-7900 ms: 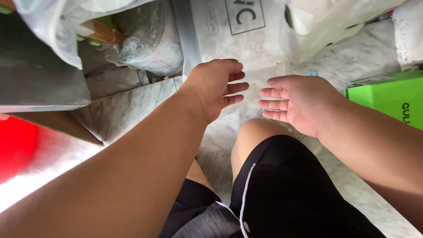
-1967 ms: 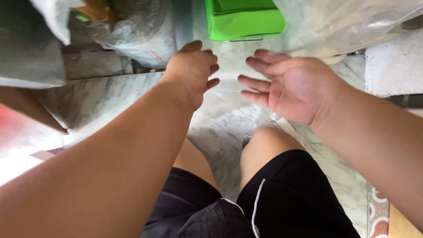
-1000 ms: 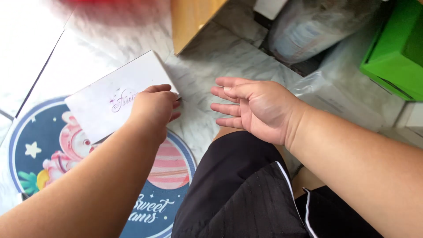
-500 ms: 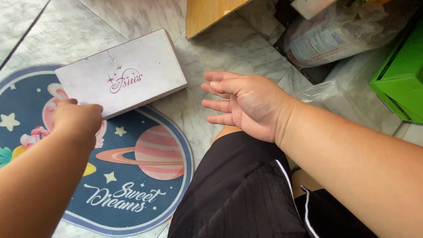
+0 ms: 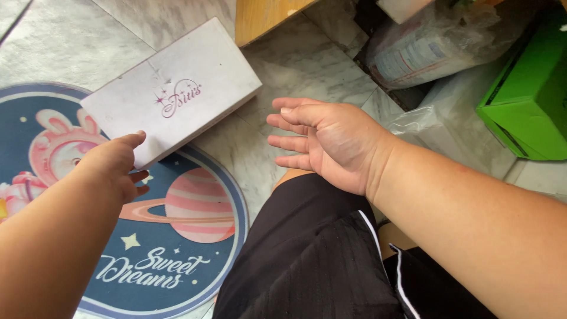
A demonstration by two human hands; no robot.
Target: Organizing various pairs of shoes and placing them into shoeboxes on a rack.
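Note:
A flat white rectangular box (image 5: 174,97) with small purple lettering lies on the marble floor, one corner over a round dark-blue mat (image 5: 177,236) printed with a rabbit, a ringed planet and stars. My left hand (image 5: 115,162) hovers at the box's near edge, fingers loosely curled, thumb close to the box, holding nothing. My right hand (image 5: 328,145) is held open above my knee, palm turned left, fingers spread and empty. My black shorts (image 5: 307,254) fill the lower middle.
A green box (image 5: 525,100) stands at the right. Clear plastic bags with packaged goods (image 5: 425,47) lie beside it at the top right. A wooden furniture corner (image 5: 260,18) juts in at the top. Grey marble floor tiles (image 5: 65,41) surround the mat.
The view swung from the bags and green box to the mat and white box. My left hand drew back off the box, then moved toward its near edge again. My right hand stays open.

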